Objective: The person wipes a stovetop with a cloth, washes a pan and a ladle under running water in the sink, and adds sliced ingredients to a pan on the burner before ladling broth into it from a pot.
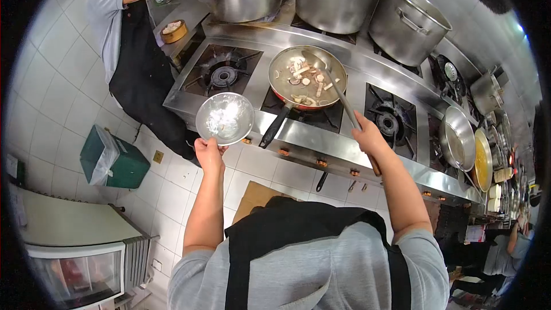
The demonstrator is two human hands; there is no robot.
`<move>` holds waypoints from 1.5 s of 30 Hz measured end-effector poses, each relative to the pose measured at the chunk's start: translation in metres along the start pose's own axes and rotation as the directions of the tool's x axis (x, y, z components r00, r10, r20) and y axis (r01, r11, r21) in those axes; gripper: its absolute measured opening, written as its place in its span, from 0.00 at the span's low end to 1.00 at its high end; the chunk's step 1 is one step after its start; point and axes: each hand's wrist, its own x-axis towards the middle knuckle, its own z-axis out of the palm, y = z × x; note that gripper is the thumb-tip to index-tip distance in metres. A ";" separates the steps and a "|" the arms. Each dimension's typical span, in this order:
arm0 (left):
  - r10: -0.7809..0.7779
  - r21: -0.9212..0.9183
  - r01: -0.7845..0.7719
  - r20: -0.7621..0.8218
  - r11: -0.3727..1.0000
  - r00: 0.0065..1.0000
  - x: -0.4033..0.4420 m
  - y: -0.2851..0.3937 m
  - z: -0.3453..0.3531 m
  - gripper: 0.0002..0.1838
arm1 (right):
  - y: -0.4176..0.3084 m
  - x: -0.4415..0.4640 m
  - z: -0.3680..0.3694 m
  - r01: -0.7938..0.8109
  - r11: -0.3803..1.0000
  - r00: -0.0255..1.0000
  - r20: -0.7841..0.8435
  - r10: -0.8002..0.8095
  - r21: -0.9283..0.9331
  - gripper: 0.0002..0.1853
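My left hand [210, 154] grips the near rim of a shallow, shiny metal bowl [235, 119] with no food seen in it. The bowl is held in front of the stove, left of a frying pan. My right hand [367, 134] is closed around the long handle of a ladle [343, 97]. The ladle's head rests inside the frying pan [281, 83], among pale sliced pieces of food [303, 70] that look like mushrooms. The pan sits on a burner, its black handle [276, 127] pointing toward me, and neither hand touches it.
Large steel pots [338, 3] stand along the back. Bare burners [222, 73] flank the pan. A co-worker in a black apron [140, 60] stands at the left by a stacked pot. Steel pans [457, 135] line the right; a green bin [117, 161] is on the floor.
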 end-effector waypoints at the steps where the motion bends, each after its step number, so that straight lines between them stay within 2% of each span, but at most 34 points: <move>1: -0.002 -0.006 0.002 -0.002 1.000 1.000 0.002 -0.001 0.000 0.10 | 0.017 0.015 0.007 0.147 0.986 0.981 -0.115 -0.155 -0.074 0.33; 2: -0.004 -0.012 0.004 -0.006 1.000 1.000 0.002 -0.003 0.000 0.10 | 0.018 0.023 0.015 0.140 0.987 0.982 -0.113 -0.149 -0.079 0.33; 4: 0.003 0.011 -0.003 -0.015 1.000 1.000 0.002 -0.003 0.005 0.10 | 0.009 0.031 0.034 0.023 0.945 0.997 -0.060 -0.045 -0.327 0.35; 6: 0.014 0.008 -0.014 0.014 1.000 1.000 0.006 -0.003 0.007 0.09 | 0.004 0.016 0.033 0.081 0.915 0.996 -0.010 -0.092 -0.395 0.36; 8: 0.011 0.062 -0.011 0.010 0.998 1.000 0.011 -0.004 0.007 0.09 | -0.003 -0.007 0.006 0.213 0.746 0.977 0.134 -0.165 -0.631 0.36; 10: 0.004 0.049 -0.006 0.025 0.999 1.000 0.017 -0.006 0.008 0.09 | -0.018 -0.025 -0.029 0.181 0.762 0.979 0.189 -0.078 -0.622 0.37; 12: -0.007 0.034 0.006 0.031 0.999 0.999 0.023 -0.009 0.007 0.09 | -0.016 -0.030 -0.046 0.182 0.754 0.978 0.199 -0.069 -0.631 0.37; 14: -0.027 0.026 0.026 0.043 0.999 0.999 0.026 -0.015 0.007 0.10 | -0.014 -0.029 -0.053 0.115 0.845 0.991 0.120 -0.061 -0.523 0.37; 16: -0.050 0.014 0.050 0.022 0.999 0.999 0.029 -0.021 0.010 0.10 | -0.002 -0.019 -0.034 0.057 0.860 0.998 0.062 -0.029 -0.508 0.35; 18: -0.066 0.013 0.065 0.023 0.998 0.998 0.037 -0.032 0.014 0.11 | -0.007 -0.019 -0.013 0.014 0.975 1.000 0.023 -0.009 -0.221 0.34; 19: -0.076 0.019 0.076 0.025 0.997 0.997 0.042 -0.037 0.016 0.11 | -0.020 -0.029 -0.012 -0.125 0.987 0.985 0.105 0.135 -0.097 0.34; 20: -0.077 0.022 0.076 0.019 0.997 0.997 0.046 -0.041 0.019 0.11 | -0.034 -0.042 -0.019 -0.123 0.988 0.985 0.112 0.134 -0.097 0.34; 22: -0.061 -0.005 0.061 0.037 0.998 0.997 0.054 -0.046 0.028 0.12 | -0.056 -0.063 -0.028 -0.165 0.980 0.960 0.246 0.134 0.113 0.34; 26: -0.163 0.016 0.163 0.007 0.986 0.987 0.073 -0.058 0.038 0.09 | -0.073 -0.100 -0.028 -0.147 0.979 0.968 0.226 0.113 0.140 0.34; 28: -0.159 0.017 0.159 0.015 0.987 0.987 0.080 -0.065 0.037 0.10 | -0.088 -0.109 -0.028 -0.240 0.956 0.926 0.335 0.173 0.169 0.33; 29: -0.156 0.016 0.155 0.043 0.988 0.987 0.082 -0.067 0.035 0.10 | -0.087 -0.106 -0.023 -0.241 0.965 0.924 0.330 0.195 0.104 0.33; 30: -0.154 0.019 0.154 0.030 0.988 0.988 0.083 -0.067 0.033 0.10 | -0.082 -0.099 -0.018 -0.237 0.966 0.920 0.342 0.190 0.102 0.33; 32: -0.092 0.013 0.093 -0.035 0.996 0.995 0.086 -0.066 0.029 0.11 | -0.057 -0.075 -0.005 -0.242 0.958 0.945 0.262 0.198 0.152 0.33; 33: -0.068 -0.060 0.065 -0.049 0.996 0.996 0.085 -0.061 0.026 0.11 | -0.037 -0.062 0.005 -0.068 0.996 0.986 0.155 0.058 0.058 0.33; 34: -0.062 -0.058 0.058 -0.064 0.997 0.996 0.090 -0.056 0.019 0.11 | -0.022 -0.051 0.008 -0.058 0.997 0.985 0.167 0.048 0.059 0.33; 35: -0.031 -0.087 0.023 -0.095 0.996 0.995 0.097 -0.052 0.012 0.11 | -0.007 -0.042 0.010 0.057 0.998 0.997 0.056 -0.059 0.034 0.33; 36: -0.003 -0.112 -0.011 -0.125 0.994 0.992 0.108 -0.050 0.001 0.11 | 0.004 -0.032 0.017 0.165 0.986 0.985 -0.054 -0.165 -0.001 0.33; 37: 0.008 -0.044 -0.013 -0.116 0.999 0.993 0.117 -0.050 -0.007 0.09 | 0.016 -0.022 0.020 0.391 0.909 0.896 -0.167 -0.412 -0.148 0.33; 38: 0.000 -0.041 -0.005 -0.112 0.999 0.994 0.124 -0.049 -0.010 0.09 | 0.001 -0.021 0.021 0.382 0.912 0.899 -0.168 -0.404 -0.149 0.33; 39: -0.050 -0.008 0.049 -0.116 0.999 0.992 0.131 -0.049 -0.010 0.11 | -0.025 -0.023 0.023 0.174 0.971 0.968 -0.152 -0.199 -0.161 0.33; 40: -0.097 0.021 0.100 -0.119 0.995 0.988 0.136 -0.048 -0.008 0.12 | -0.039 -0.022 0.021 -0.040 0.984 0.990 -0.144 0.015 -0.175 0.33; 42: -0.119 -0.023 0.117 -0.122 0.993 0.985 0.144 -0.047 -0.006 0.13 | -0.007 0.000 0.048 -0.033 0.983 0.985 -0.173 0.001 -0.180 0.34; 43: -0.141 -0.061 0.134 -0.132 0.989 0.981 0.147 -0.048 -0.002 0.15 | 0.018 0.005 0.068 0.242 0.935 0.915 -0.260 -0.309 -0.260 0.34; 44: -0.168 -0.098 0.156 -0.135 0.983 0.976 0.149 -0.050 0.004 0.17 | -0.001 -0.004 0.065 0.072 0.997 0.994 -0.087 -0.072 0.001 0.33; 45: -0.174 -0.136 0.163 -0.075 0.977 0.982 0.156 -0.054 0.000 0.18 | -0.022 -0.016 0.055 -0.029 0.997 1.000 -0.005 0.030 0.066 0.33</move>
